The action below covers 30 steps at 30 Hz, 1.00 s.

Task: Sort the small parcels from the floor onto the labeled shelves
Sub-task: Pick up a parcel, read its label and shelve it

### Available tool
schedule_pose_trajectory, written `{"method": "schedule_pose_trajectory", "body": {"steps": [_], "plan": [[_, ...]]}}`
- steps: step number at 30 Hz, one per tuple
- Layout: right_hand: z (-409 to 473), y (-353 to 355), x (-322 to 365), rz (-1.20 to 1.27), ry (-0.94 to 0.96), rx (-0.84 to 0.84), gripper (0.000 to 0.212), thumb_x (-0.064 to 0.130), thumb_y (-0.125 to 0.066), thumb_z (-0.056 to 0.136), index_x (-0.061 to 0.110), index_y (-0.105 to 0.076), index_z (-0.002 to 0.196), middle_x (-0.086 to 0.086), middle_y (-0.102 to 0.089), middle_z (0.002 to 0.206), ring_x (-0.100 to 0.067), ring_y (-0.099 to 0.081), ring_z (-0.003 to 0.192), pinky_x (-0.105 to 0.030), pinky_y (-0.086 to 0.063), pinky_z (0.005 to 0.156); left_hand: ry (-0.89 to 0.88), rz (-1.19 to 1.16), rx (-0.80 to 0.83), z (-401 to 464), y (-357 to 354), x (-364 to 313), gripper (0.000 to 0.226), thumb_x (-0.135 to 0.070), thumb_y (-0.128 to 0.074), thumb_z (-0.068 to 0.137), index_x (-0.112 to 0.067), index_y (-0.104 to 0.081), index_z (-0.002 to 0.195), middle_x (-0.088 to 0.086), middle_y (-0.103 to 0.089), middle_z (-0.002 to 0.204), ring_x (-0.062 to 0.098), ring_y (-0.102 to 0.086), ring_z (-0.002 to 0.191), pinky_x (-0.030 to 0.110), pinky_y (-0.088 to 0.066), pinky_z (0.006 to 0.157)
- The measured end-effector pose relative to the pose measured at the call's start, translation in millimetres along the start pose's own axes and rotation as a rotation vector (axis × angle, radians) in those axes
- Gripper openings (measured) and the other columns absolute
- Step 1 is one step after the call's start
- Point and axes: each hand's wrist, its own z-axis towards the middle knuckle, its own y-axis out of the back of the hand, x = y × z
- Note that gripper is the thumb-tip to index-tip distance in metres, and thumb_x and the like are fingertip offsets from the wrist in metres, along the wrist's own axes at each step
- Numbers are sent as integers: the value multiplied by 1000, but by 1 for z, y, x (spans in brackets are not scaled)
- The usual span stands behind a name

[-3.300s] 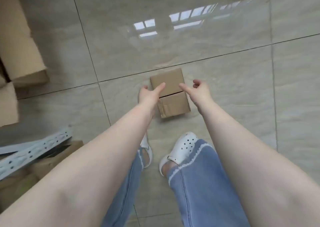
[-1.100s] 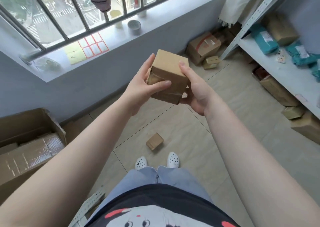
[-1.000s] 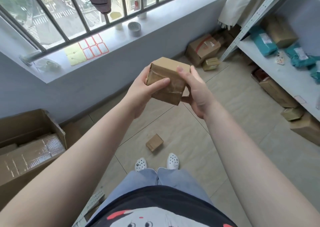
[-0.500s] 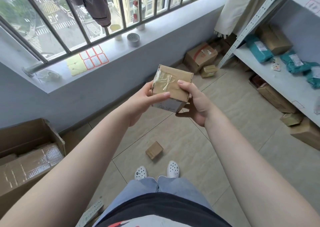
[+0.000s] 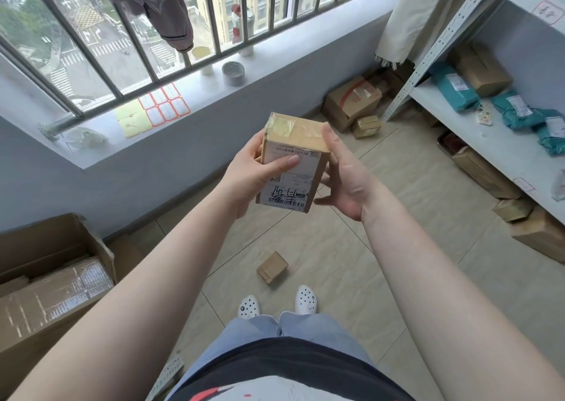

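Observation:
A small brown cardboard parcel (image 5: 295, 162) is held at chest height in both hands, its white shipping label with a barcode facing me and its taped end up. My left hand (image 5: 255, 174) grips its left side with the thumb across the label. My right hand (image 5: 345, 174) cups its right side and back. Another small brown parcel (image 5: 272, 267) lies on the tiled floor just ahead of my white shoes. At the right stands the white metal shelf (image 5: 477, 131), with teal mailer bags (image 5: 455, 87) and a brown box on it; small labels mark its front edge.
A large open carton (image 5: 52, 281) stands at the left. More cartons (image 5: 351, 102) sit on the floor under the windowsill and beneath the shelf (image 5: 538, 232). The barred window and sill (image 5: 214, 92) with cups and sticker sheets run across the back.
I lifted the parcel from the floor and stood up. Over the last second I have turned it in both hands, so its labelled face now points at me.

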Motion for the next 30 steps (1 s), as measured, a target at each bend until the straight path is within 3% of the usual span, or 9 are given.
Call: {"method": "schedule_pose_trajectory", "body": {"steps": [3,6,9,14,18,21,25,27,30], "plan": [[-1,-2,-3,6,141,-14,77,71,-60,69,37,-50,137,2,-62,135,-22,-49,131,-59,-32,109,23,-7,-27,2,-3,-2,68,-41,-83,66,-21,-61,127,5,-74,116,28,-69,109,50,-54,96],[-1,0,-5,-20,199,-82,72,48,-73,73,28,-50,137,0,-66,128,-21,-57,123,-51,-47,97,54,15,-45,3,-5,-7,49,-39,-77,79,-21,-64,122,4,-75,112,24,-71,104,44,-57,90],[-3,0,-6,23,204,-112,64,41,-74,79,22,-51,136,-2,-68,121,-23,-62,115,-43,-54,80,64,85,-17,3,-5,-12,44,-40,-71,85,-27,-62,125,-1,-76,109,17,-72,98,34,-56,80],[-5,1,-6,302,123,-167,59,45,-69,83,18,-54,133,-7,-69,117,-27,-67,104,-46,-60,73,181,31,-130,7,-2,-5,123,-56,-90,46,-30,-31,152,4,-62,135,28,-63,119,50,-49,102],[-3,-5,-8,424,115,-183,56,41,-70,84,17,-56,132,-12,-70,117,-32,-69,105,-53,-58,84,251,-194,-220,10,-6,3,129,-40,-96,44,-29,-28,153,8,-58,139,28,-68,111,47,-57,92],[-1,-9,-11,488,104,-175,58,42,-71,83,14,-57,132,-16,-68,121,-34,-67,108,-55,-56,89,275,-277,-225,9,-11,2,97,-35,-91,58,-17,-45,142,10,-70,124,27,-73,102,48,-60,81],[-1,-9,-10,449,89,-178,57,44,-69,84,14,-59,131,-12,-70,118,-29,-67,107,-51,-53,95,283,-262,-218,7,-15,-6,26,-25,-80,79,-16,-71,101,8,-78,100,28,-73,98,50,-56,92],[-1,-5,-9,415,102,-208,57,40,-71,83,15,-57,132,-6,-70,112,-27,-66,108,-48,-53,96,289,-239,-225,7,-13,-8,19,-24,-80,79,-16,-72,93,7,-78,95,27,-73,99,47,-57,91],[3,2,-9,347,136,-252,83,31,-81,74,18,-41,145,-5,-65,126,-25,-60,120,-42,-53,92,288,-174,-235,8,-6,-10,29,-25,-83,74,-15,-73,99,7,-79,97,26,-74,99,47,-57,91]]}}
